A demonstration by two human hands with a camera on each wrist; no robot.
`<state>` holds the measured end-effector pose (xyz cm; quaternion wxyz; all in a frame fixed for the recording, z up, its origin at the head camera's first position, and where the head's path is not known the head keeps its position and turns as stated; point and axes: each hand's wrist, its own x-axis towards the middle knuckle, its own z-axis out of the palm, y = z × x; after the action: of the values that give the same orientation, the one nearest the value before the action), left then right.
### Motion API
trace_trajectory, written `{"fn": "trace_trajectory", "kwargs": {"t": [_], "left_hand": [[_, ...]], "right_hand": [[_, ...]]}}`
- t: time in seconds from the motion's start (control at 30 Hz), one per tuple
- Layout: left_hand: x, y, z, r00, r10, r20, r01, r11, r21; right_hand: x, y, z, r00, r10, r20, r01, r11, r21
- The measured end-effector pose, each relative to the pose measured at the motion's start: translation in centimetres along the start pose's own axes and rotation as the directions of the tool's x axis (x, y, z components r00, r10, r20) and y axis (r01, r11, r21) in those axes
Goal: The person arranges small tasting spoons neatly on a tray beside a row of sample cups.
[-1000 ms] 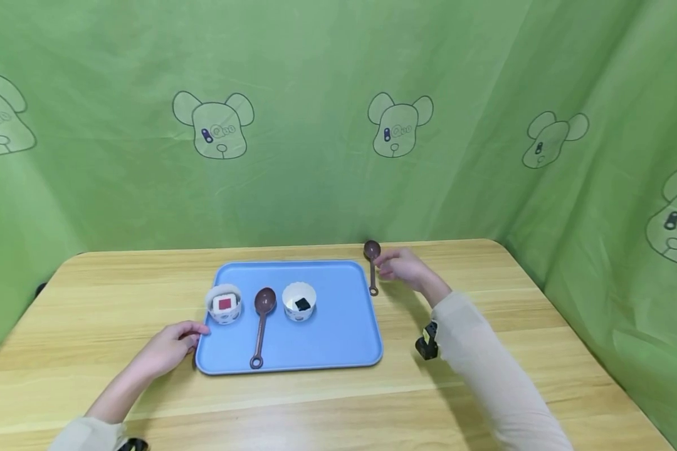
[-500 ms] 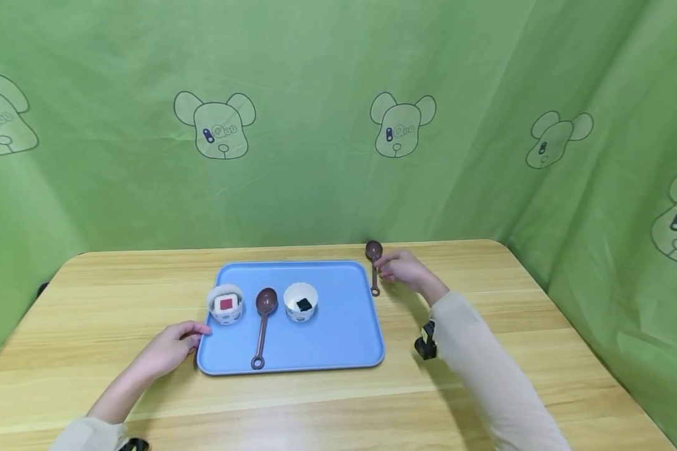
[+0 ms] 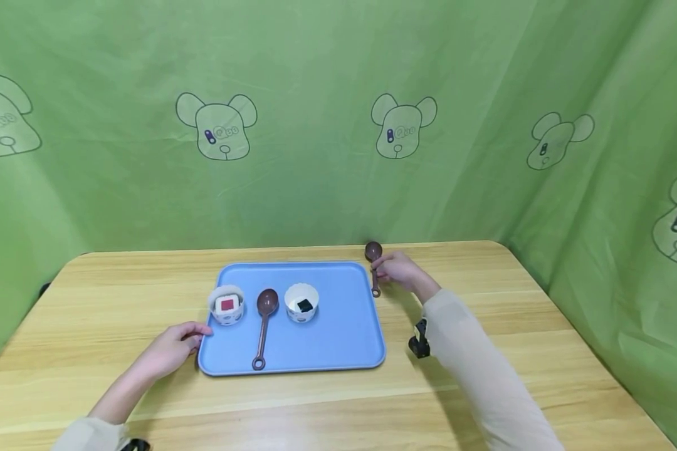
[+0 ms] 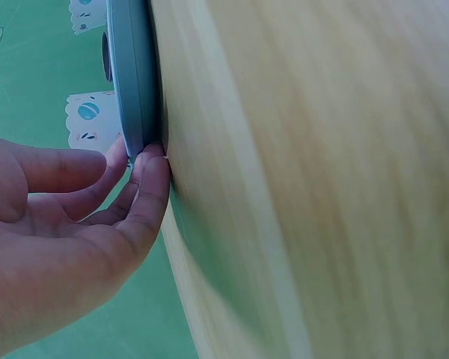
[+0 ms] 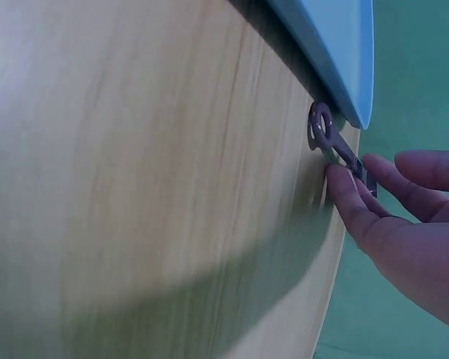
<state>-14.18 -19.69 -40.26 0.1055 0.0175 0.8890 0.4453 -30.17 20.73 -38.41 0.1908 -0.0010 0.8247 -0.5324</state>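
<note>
At the left edge of the blue tray (image 3: pixel 338 338), my left hand (image 3: pixel 172 347) holds the rim near the front corner. In the left wrist view, its fingertips (image 4: pixel 156 161) lie on both sides of that rim, thumb apart. My right hand (image 3: pixel 397 269) pinches the handle of a brown spoon (image 3: pixel 374 250) beyond the tray's right edge, bowl toward the curtain. The right wrist view shows the handle's ring end (image 5: pixel 322 123) sticking out past the fingers. On the tray lies a second brown spoon (image 3: pixel 267 302), between two white paper cups.
The left cup (image 3: pixel 227 318) contains a white piece with a red top (image 3: pixel 227 304). Inside the right cup (image 3: pixel 301 291) is a dark piece (image 3: pixel 304 305). The wooden table (image 3: pixel 293 416) ends at a green curtain (image 3: pixel 304 188) behind and at both sides.
My right hand has moved slightly left and closed its fingers on the handle of the spoon beside the tray. My left hand stays at the tray's rim.
</note>
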Motion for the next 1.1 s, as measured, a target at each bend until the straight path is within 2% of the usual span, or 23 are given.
{"fn": "trace_trajectory", "kwargs": {"t": [0.43, 0.73, 1.1], "left_hand": [[-0.05, 0.09, -0.02, 1.000, -0.003, -0.001, 0.003, 1.000, 0.008], [0.01, 0.05, -0.06, 1.000, 0.006, -0.005, -0.005, 1.000, 0.025], [-0.05, 0.05, 0.02, 1.000, 0.018, -0.005, -0.018, 0.998, 0.053]], "right_hand": [[0.26, 0.26, 0.08, 1.000, -0.005, -0.019, 0.006, 0.999, 0.040], [0.29, 0.53, -0.30, 0.998, 0.028, -0.053, -0.024, 0.997, 0.075], [-0.34, 0.59, -0.66, 0.997, 0.023, -0.069, -0.018, 0.997, 0.072]]}}
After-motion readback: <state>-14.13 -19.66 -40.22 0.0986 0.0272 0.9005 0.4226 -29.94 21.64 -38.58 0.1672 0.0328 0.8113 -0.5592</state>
